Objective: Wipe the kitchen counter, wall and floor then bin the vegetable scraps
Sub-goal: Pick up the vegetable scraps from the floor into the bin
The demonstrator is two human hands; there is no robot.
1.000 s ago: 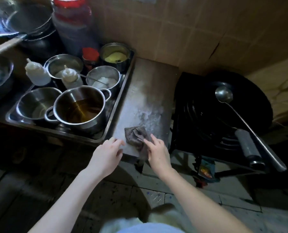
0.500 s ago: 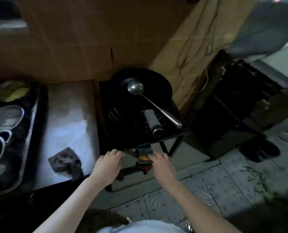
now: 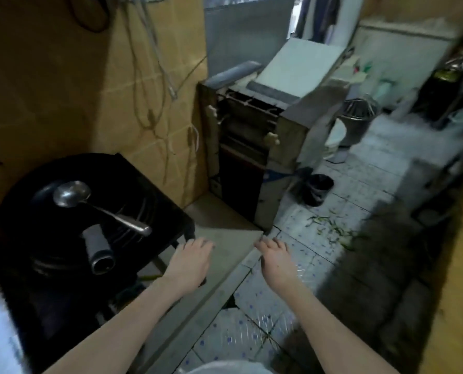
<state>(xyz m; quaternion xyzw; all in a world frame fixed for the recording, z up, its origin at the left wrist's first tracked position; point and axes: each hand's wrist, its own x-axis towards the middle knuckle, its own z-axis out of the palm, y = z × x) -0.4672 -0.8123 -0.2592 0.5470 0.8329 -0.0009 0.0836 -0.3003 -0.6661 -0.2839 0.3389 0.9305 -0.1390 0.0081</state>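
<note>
Hands hang empty: left hand point(image 3: 191, 261) and right hand point(image 3: 276, 259) both spread, palms down. Vegetable scraps point(image 3: 333, 230) litter the tiled floor point(image 3: 252, 333) near a black bin point(image 3: 316, 188).

tiled floor point(image 3: 300, 268), green vegetable scraps point(image 3: 333, 232), black bin point(image 3: 316, 188)

The scene was dim; cool daylight came from the far upper right, whitening the floor tiles point(image 3: 365, 168). Motion blur smeared everything, worst at the edges. The wok point(image 3: 71, 211) sat in deep shadow.
</note>
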